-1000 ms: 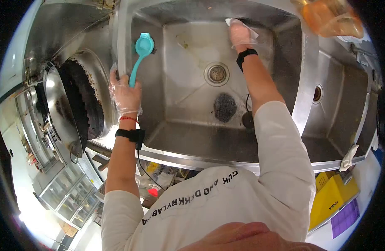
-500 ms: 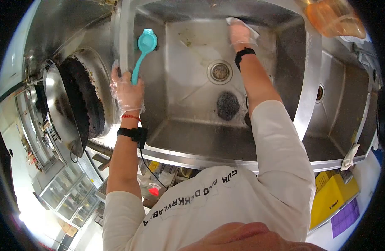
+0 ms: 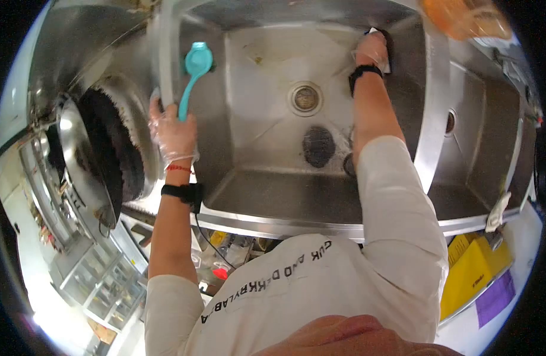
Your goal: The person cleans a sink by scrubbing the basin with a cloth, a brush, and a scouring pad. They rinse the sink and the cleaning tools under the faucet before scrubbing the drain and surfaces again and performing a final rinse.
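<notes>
My left hand (image 3: 173, 135), in a clear plastic glove, is closed round the handle of a turquoise ladle (image 3: 198, 60). The ladle's bowl points away from me, over the left wall of the steel sink (image 3: 270, 68). At the sink's far right corner, my gloved right hand (image 3: 373, 50) presses a white pad or cloth (image 3: 387, 64), mostly hidden under the fingers. A dark oval patch like a drain mesh or scrubber (image 3: 318, 146) lies on the sink floor, with a smaller dark round thing (image 3: 349, 165) beside my right forearm.
A drain (image 3: 305, 98) sits mid-floor in the sink. A second basin (image 3: 486, 130) adjoins on the right. Blackened pans (image 3: 116, 136) stand to the left. An orange-tinted container (image 3: 469, 19) is at the upper right, and yellow and purple items (image 3: 475, 276) are at the lower right.
My right hand has moved rightward with the white pad, from the far floor area to the far right corner. My left hand still holds the ladle; the whole view has shifted slightly.
</notes>
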A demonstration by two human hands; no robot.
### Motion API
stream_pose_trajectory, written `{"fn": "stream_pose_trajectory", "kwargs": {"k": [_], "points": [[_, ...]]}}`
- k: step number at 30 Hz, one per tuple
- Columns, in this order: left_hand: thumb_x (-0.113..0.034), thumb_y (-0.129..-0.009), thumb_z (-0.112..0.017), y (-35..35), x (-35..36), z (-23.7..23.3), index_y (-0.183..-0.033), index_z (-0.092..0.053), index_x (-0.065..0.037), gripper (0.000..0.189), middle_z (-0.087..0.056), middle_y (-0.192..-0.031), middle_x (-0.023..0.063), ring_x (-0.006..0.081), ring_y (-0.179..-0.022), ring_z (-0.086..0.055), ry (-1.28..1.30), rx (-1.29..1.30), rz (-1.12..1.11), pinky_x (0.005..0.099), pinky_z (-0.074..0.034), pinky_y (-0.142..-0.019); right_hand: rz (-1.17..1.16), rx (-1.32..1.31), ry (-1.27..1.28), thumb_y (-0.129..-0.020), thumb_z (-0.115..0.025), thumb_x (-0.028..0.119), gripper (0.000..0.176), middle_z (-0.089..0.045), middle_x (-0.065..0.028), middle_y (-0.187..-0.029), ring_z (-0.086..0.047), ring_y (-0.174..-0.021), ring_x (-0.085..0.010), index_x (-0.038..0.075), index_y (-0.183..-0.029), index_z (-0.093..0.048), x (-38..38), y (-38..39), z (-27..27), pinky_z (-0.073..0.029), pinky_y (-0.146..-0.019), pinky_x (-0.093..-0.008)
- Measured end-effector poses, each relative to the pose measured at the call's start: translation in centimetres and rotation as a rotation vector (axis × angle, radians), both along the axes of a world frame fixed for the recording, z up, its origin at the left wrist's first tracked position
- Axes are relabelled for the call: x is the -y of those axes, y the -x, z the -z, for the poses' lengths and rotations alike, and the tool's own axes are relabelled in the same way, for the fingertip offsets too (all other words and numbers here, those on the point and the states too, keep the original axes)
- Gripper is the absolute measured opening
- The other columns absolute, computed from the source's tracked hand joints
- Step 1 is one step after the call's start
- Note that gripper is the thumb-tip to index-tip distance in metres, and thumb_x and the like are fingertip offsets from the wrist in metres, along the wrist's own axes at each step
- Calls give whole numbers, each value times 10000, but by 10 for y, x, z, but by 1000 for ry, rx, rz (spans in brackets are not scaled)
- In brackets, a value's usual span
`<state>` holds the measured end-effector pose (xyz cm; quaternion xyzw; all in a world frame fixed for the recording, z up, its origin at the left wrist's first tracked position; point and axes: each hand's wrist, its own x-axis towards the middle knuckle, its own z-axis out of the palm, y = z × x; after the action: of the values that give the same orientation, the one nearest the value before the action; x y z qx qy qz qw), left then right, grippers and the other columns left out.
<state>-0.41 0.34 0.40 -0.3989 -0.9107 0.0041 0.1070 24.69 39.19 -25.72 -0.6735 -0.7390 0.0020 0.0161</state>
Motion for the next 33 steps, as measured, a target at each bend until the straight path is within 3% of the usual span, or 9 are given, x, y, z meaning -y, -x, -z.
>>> {"fn": "stream_pose_trajectory", "kwargs": {"k": [3,8,10,13,20,24,27,30,33], "points": [[-178,-670,-719,-5,-3,1,-921,-651,-23,303,-448,-1346,156,397,-1098,-543,26,30,-21,459,-482,-886,62,-13,323,-891,-569,178,248,-651,-193,-1061,-668,-919,-310,-23,-1026,-622,-32,-23,16,-559,-690,-439],[-199,-693,-721,0,4,7,-929,-655,-56,284,-446,-1363,103,365,-1072,-564,8,-44,11,468,-494,-854,123,-237,270,-877,-592,233,264,-667,-203,-1011,-669,-938,-331,0,-980,-660,20,-24,-38,-557,-754,-435],[-208,-698,-722,0,3,8,-916,-658,-56,274,-445,-1365,95,367,-1051,-575,7,-20,-9,467,-499,-842,388,-472,250,-865,-601,233,245,-668,-212,-983,-671,-913,-344,11,-940,-673,18,-35,-8,-559,-738,-429],[-216,-703,-723,-2,0,1,-892,-665,-57,253,-446,-1367,85,373,-1024,-588,9,-9,-30,468,-504,-831,303,-396,329,-862,-597,211,240,-663,-210,-992,-668,-889,-356,1,-964,-657,31,-44,-3,-559,-725,-425],[-205,-703,-719,-7,-6,-1,-866,-670,-39,238,-461,-1365,98,381,-1019,-594,-10,-32,-7,462,-499,-840,177,-628,-33,-837,-608,78,275,-612,-242,-1063,-625,-959,-410,-8,-1089,-540,41,-18,-70,-527,-785,-469],[-197,-706,-711,-9,-8,-6,-868,-661,-11,252,-460,-1356,153,394,-1045,-581,7,-19,48,464,-492,-851,264,-617,29,-831,-603,45,299,-611,-254,-1070,-618,-967,-420,-4,-1098,-479,16,-16,-58,-521,-810,-498],[-197,-705,-709,-6,-8,0,-879,-653,-1,268,-456,-1347,188,406,-1060,-569,-17,-19,63,470,-487,-858,340,-617,127,-838,-614,94,286,-621,-250,-1060,-626,-964,-411,-13,-1089,-529,4,-13,-36,-537,-802,-465],[-191,-701,-709,-8,-9,-1,-875,-643,0,266,-445,-1345,197,414,-1083,-546,-24,-5,73,478,-469,-879,125,-277,254,-872,-591,166,291,-629,-234,-1078,-633,-979,-390,-23,-1093,-586,-4,-15,-36,-537,-821,-434],[-173,-694,-707,-7,-7,1,-848,-631,-5,240,-421,-1354,192,412,-1133,-503,-21,55,7,489,-436,-916,-82,-110,294,-898,-562,222,305,-632,-207,-1108,-638,-1000,-353,-8,-1083,-641,-14,-19,-30,-527,-849,-422]]}}
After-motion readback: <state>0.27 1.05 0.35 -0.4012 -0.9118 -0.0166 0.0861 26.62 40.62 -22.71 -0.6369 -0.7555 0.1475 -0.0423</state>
